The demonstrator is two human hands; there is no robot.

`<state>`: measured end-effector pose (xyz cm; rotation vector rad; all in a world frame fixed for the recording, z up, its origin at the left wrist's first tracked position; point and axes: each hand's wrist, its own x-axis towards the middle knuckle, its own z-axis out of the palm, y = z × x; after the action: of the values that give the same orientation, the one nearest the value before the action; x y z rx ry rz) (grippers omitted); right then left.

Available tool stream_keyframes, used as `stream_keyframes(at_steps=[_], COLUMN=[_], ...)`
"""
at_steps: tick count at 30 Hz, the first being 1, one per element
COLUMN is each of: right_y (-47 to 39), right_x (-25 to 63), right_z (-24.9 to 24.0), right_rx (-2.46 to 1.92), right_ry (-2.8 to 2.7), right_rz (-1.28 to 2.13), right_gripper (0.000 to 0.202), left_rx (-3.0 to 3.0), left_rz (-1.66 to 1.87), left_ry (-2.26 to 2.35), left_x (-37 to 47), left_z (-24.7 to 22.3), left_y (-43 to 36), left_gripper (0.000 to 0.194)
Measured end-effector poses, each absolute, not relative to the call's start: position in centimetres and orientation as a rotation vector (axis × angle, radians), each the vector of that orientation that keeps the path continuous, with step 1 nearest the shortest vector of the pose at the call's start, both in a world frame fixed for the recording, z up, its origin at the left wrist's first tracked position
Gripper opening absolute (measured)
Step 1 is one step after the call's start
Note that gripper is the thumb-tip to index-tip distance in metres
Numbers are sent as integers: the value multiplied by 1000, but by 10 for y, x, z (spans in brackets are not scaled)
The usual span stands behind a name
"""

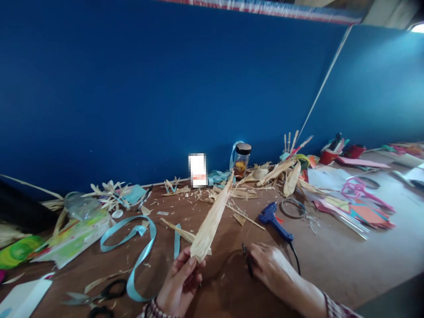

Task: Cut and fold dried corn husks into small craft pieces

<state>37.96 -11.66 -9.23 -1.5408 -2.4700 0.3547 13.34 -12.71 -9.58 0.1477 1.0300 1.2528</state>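
My left hand pinches the broad lower end of a pale dried corn husk. The husk slants up and away to the right, narrowing to a tip. To its right, low over the brown table, my right hand is closed around a dark tool; most of it is hidden by the fingers, so its kind is unclear. Beyond that hand lies a blue glue gun with a black cord. Under the held husk are another husk strip and a short piece of light-blue ribbon.
Open scissors and a curling blue ribbon lie at left. A black-lidded jar stands by the blue partition, near piled husks. A wire ring, papers and pink cord spread right.
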Motion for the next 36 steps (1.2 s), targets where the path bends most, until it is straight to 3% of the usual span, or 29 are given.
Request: stream_keyframes(at_steps=[18,28,36], right_y=[-108,-107,-100], right_x=[367,367,382], right_z=[-92,-96,-86], right_rx=[-1568,-1589,-1603], right_ry=[-2458,-2319,-2496], right_rz=[370,477,389], right_gripper=[9,1,11], left_rx=[159,86,84], left_rz=[1245,1164,1121], left_ry=[938,844,903], left_x=[155,173,169], left_z=[-78,-105,-107], left_y=[-100,-94,-102], left_gripper=[28,19,23])
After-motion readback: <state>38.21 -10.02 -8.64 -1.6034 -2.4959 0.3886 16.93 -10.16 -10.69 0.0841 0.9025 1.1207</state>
